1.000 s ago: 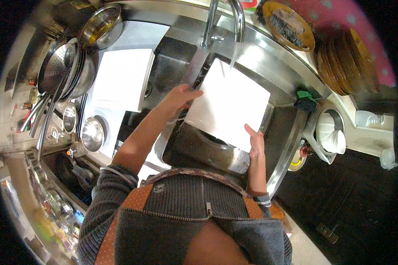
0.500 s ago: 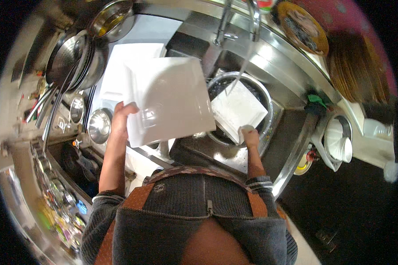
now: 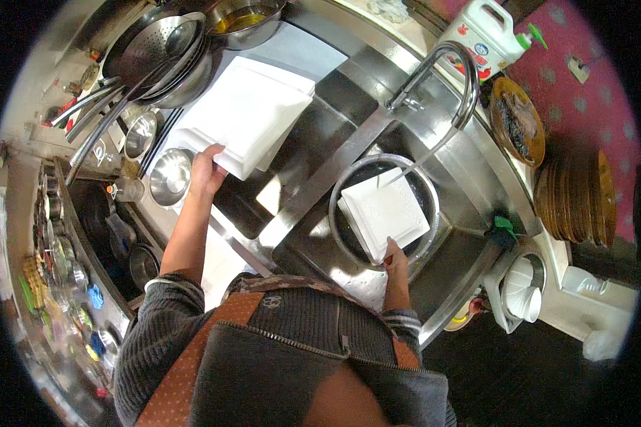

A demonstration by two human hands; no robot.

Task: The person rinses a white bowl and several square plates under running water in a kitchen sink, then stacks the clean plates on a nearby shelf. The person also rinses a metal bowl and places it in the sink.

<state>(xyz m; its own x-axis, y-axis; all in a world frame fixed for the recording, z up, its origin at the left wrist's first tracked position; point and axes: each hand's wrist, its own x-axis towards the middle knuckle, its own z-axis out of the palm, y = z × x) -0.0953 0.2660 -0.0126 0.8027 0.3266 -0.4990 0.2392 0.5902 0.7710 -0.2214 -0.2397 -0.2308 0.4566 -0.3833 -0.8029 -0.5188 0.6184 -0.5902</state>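
My left hand (image 3: 206,171) is closed on the near corner of a white square plate (image 3: 256,107). That plate lies over other white plates at the left of the sink, and their edges show beneath it. My right hand (image 3: 397,257) grips the near corner of another white square plate (image 3: 388,206), tilted in a round metal basin (image 3: 434,196). At least one more plate edge shows under it. A thin stream of water runs from the curved faucet (image 3: 471,78) onto this plate.
The basin stands in the right bowl of a steel sink (image 3: 306,245). Metal bowls and a colander (image 3: 157,50) crowd the back left. Along the right ledge are a white jug (image 3: 481,43), a brown dish (image 3: 518,121) and stacked brown plates (image 3: 577,199).
My left hand has carried its plate away to the left and laid it over the other white plates. My right hand keeps its grip in the basin. The whole view has turned.
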